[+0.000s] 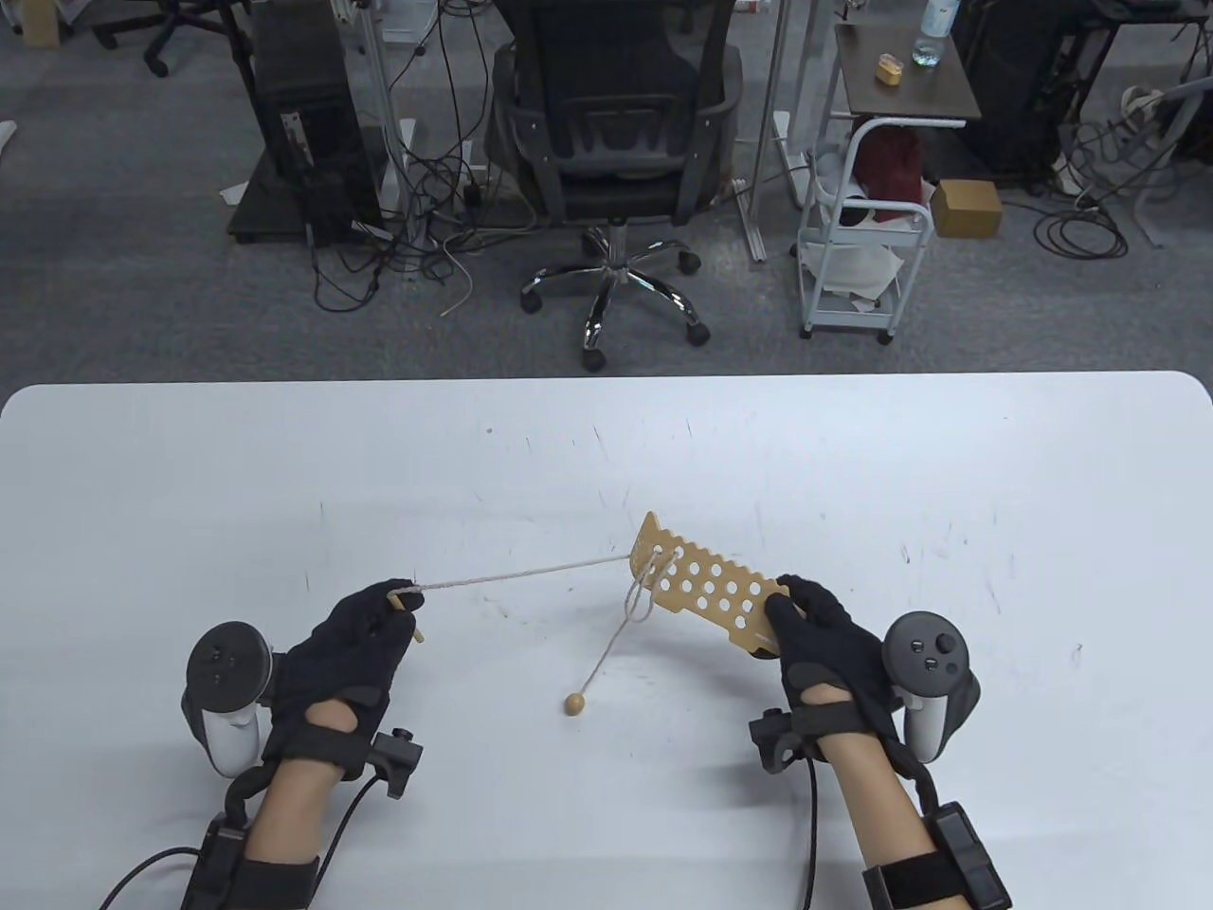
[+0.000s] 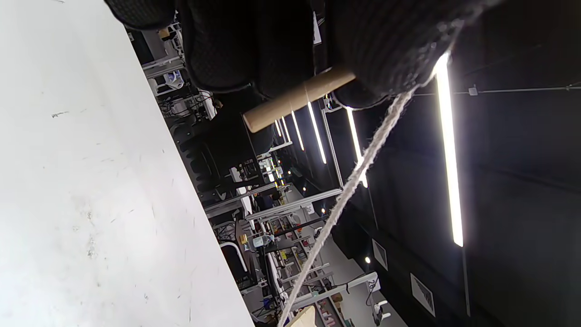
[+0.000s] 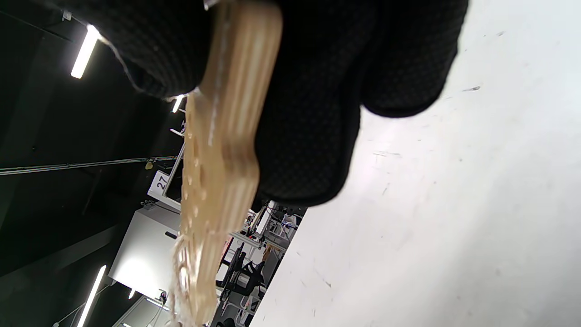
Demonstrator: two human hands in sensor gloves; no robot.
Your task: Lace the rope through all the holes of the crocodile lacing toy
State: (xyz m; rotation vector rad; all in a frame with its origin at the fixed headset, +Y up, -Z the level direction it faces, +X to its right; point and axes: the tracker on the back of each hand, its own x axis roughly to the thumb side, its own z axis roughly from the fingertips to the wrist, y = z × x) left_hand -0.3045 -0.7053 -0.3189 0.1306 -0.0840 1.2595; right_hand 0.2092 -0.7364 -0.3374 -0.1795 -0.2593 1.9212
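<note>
Both forearms come in from the near edge, and I work from there outward. Under them the white bench (image 1: 606, 455) carries everything. My right hand (image 1: 823, 637) grips the near-right end of the crocodile lacing toy (image 1: 706, 590), thumb on one face and fingers on the other as the right wrist view shows, so the board is held up off the bench at a slant with its holes exposed. I judge that pose is meant to keep both faces reachable for threading.

My left hand (image 1: 365, 630) is curled round the wooden needle (image 1: 417, 633) at the rope's lead end, out to the left of the toy. From it the rope (image 1: 531, 572) runs taut to the toy's far-left end, where it passes through holes and forms a small loop. Pulling sideways like this looks to me like drawing slack through after a pass.

Beyond the loop the rope hangs down to a wooden bead (image 1: 574, 703) resting on the bench between my hands, presumably the stopper. Most holes appear unthreaded, so the task seems barely begun.
</note>
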